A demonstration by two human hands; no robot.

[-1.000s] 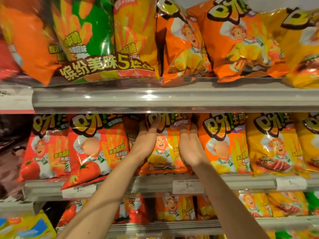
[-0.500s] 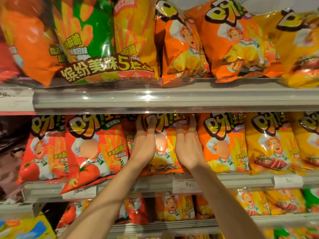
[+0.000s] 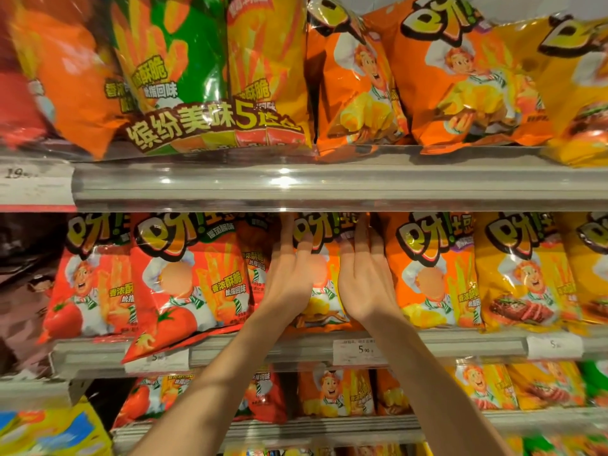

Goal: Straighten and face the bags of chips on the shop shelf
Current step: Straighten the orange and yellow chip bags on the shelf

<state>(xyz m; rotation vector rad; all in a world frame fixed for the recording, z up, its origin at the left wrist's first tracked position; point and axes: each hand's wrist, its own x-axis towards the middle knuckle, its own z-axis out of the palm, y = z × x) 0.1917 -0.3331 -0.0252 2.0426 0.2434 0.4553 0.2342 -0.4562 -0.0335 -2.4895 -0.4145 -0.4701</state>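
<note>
My left hand [image 3: 291, 284] and right hand [image 3: 365, 284] lie flat, fingers straight, on the front of an orange chip bag [image 3: 324, 248] standing between them on the middle shelf [image 3: 427, 348], pressing it rather than gripping it. Beside my right hand, the orange bag [image 3: 431, 274] and yellow bag [image 3: 519, 278] stand upright, labels forward. Beside my left hand, a red tomato bag [image 3: 187, 284] tilts, its corner hanging over the shelf edge; that one appears left to straighten.

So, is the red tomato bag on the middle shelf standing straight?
No, the red tomato bag leans, its lower corner hanging over the shelf edge and over a price tag.
</note>
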